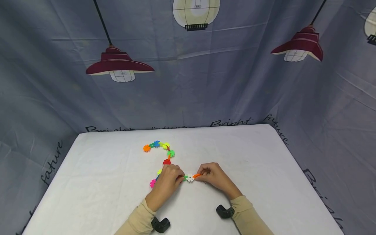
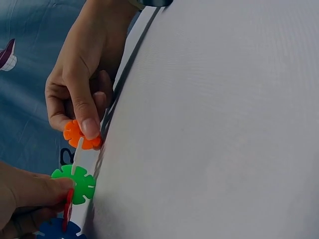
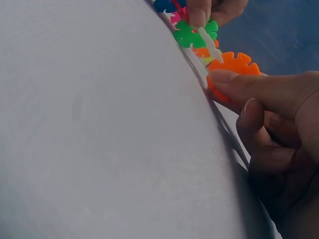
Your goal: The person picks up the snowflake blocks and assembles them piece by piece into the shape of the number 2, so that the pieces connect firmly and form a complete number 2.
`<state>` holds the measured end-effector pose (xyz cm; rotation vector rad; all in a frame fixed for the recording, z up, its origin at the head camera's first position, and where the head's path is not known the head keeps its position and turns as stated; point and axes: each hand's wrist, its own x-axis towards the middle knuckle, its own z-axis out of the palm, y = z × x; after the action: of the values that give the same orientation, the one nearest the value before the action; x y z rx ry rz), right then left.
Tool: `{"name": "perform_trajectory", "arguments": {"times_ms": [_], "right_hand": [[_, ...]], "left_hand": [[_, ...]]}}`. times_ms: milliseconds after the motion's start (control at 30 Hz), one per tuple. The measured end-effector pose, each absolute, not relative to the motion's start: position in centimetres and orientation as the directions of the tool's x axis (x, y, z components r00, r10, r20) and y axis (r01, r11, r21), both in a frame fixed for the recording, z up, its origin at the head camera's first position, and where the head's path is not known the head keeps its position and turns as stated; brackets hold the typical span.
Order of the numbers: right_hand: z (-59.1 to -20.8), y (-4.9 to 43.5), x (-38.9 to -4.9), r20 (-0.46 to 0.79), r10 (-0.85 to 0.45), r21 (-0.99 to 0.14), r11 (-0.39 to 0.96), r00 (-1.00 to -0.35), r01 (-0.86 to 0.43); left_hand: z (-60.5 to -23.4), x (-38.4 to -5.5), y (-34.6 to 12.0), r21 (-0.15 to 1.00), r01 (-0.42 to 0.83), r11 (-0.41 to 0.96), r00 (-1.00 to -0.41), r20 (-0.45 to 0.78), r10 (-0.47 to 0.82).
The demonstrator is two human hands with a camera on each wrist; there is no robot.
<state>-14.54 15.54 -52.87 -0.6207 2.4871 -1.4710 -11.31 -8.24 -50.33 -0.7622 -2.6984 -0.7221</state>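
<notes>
A chain of notched plastic snowflake discs curves over the white table. Between finger and thumb my right hand [image 1: 215,178] pinches an orange disc [image 3: 237,63] at the chain's near end. The white disc [image 1: 190,178] slots into that orange one and, on its other side, into a green disc [image 2: 79,181]. My left hand [image 1: 168,179] pinches the green disc. Beyond it, a red disc [image 2: 68,211] and a blue disc [image 2: 57,229] follow in the left wrist view. The left hand hides part of the chain in the head view.
Farther back, the chain runs past a red disc [image 1: 166,162] and a yellow disc [image 1: 166,145] to an orange disc [image 1: 147,148]. A pink disc [image 1: 153,183] shows left of the left hand. A grey-blue printed curtain [image 1: 182,98] surrounds the white table [image 1: 102,182].
</notes>
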Motion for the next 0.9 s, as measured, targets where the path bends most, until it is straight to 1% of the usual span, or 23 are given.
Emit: {"name": "perform_trajectory", "arguments": {"times_ms": [133,233,400,533,633,700,767,833,900], "right_hand": [[-52.8,15.3,-14.5,0.064,-0.445,-0.873,0.408,-0.893,-0.266],[-52.8,15.1,-14.5,0.062,-0.436,-0.867,0.422,-0.898,-0.265],[-52.8,15.2,-14.4,0.045,-0.420,-0.849,0.462,-0.906,-0.256],[-53.0,15.3,-14.3,0.044,-0.419,-0.842,0.473,-0.907,-0.259],[-53.3,15.5,-14.3,0.030,-0.420,-0.843,0.477,-0.907,-0.249],[-53.4,15.6,-14.3,0.024,-0.424,-0.847,0.473,-0.905,-0.244],[-53.5,15.7,-14.4,0.022,-0.429,-0.848,0.471,-0.903,-0.244],[-53.4,15.8,-14.4,0.023,-0.434,-0.847,0.471,-0.901,-0.248],[-53.3,15.8,-14.3,0.025,-0.440,-0.846,0.470,-0.897,-0.254]], "left_hand": [[-50.3,-11.4,-8.4,0.406,0.551,0.729,-0.831,0.345,0.436],[-50.3,-11.3,-8.4,0.390,0.549,0.739,-0.830,0.355,0.429],[-50.3,-11.3,-8.4,0.370,0.510,0.776,-0.850,0.352,0.391],[-49.6,-11.4,-9.3,0.451,0.470,0.759,-0.879,0.315,0.358],[-48.9,-11.1,-11.2,0.516,0.410,0.752,-0.910,0.279,0.305],[-48.6,-10.8,-12.8,0.551,0.335,0.765,-0.942,0.222,0.253],[-48.7,-10.4,-14.3,0.582,0.248,0.774,-0.968,0.129,0.214],[-49.0,-10.1,-15.6,0.612,0.186,0.769,-0.978,0.042,0.203],[-49.5,-10.0,-16.4,0.644,0.167,0.746,-0.975,-0.003,0.221]]}}
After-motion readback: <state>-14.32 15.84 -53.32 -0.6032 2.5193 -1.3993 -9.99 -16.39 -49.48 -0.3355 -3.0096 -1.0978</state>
